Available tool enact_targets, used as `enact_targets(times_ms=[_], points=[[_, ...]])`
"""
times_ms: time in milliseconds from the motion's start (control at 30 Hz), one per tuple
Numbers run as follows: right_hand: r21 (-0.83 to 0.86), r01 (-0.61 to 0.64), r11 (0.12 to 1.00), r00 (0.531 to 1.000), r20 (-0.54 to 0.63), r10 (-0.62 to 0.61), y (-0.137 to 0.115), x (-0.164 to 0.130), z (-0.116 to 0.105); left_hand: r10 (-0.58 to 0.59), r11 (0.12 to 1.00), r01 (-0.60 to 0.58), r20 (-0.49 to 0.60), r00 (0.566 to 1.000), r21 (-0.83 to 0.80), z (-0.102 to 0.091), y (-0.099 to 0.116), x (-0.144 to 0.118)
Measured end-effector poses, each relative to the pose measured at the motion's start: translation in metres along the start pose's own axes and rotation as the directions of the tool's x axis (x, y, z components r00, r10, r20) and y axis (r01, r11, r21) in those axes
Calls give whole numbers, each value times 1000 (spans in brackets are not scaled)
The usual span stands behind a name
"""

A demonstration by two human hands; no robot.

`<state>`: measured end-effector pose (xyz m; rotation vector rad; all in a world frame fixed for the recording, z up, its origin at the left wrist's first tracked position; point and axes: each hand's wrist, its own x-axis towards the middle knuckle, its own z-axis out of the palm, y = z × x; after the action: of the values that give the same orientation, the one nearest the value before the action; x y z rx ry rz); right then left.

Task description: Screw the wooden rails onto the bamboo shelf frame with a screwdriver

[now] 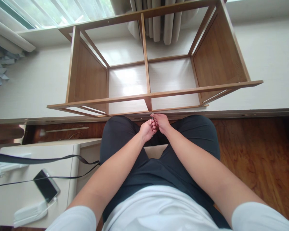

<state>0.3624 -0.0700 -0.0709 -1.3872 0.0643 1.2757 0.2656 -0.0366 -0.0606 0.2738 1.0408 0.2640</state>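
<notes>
No brand, label or legible writing is showing anywhere in this view. You are sitting with your left hand [147, 130] and right hand [161, 123] meeting above your lap, fingers curled closed and touching one another, pinching between them a small, thin metal piece [152, 118] whose exact kind is too small to tell. The piece is sitting just below the lower front edge of the wooden shelf frame [148, 95], close to its central upright. The frame is lying on a pale, glossy floor; its panels are flat, rectangular boards with a warm brown wood-grain finish, forming open compartments. Beside your left leg a white cabinet [26, 179] is carrying a dark, slim smartphone [46, 185], a rounded white plastic charger [30, 213] and a black strap [38, 159]. Darker, varnished wood flooring [257, 154] is lying to your right.
</notes>
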Motion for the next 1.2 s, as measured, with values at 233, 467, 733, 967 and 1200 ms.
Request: enact_targets(times_ms=[233, 467, 733, 967, 1200], points=[[-120, 110, 987, 992, -48, -116, 6, 7, -3, -328, 932, 347, 169, 930, -103, -2, 20, 6], [-148, 123, 981, 990, -43, -131, 10, 12, -6, -313, 949, 316, 128, 941, -3, -2, 19, 6], [-124, 136, 983, 990, -29, -140, 7, 10, -4, 146, 819, -47, -128, 981, 572, -1, 1, 0], [-60, 96, 994, 995, 9, -96, 7, 10, -4, 436, 338, -296, 130, 891, 894, -9, 2, 4], [-135, 137, 981, 990, 38, -133, 7, 7, -7, 367, 573, -307, 97, 925, 760, -1, -2, 8]])
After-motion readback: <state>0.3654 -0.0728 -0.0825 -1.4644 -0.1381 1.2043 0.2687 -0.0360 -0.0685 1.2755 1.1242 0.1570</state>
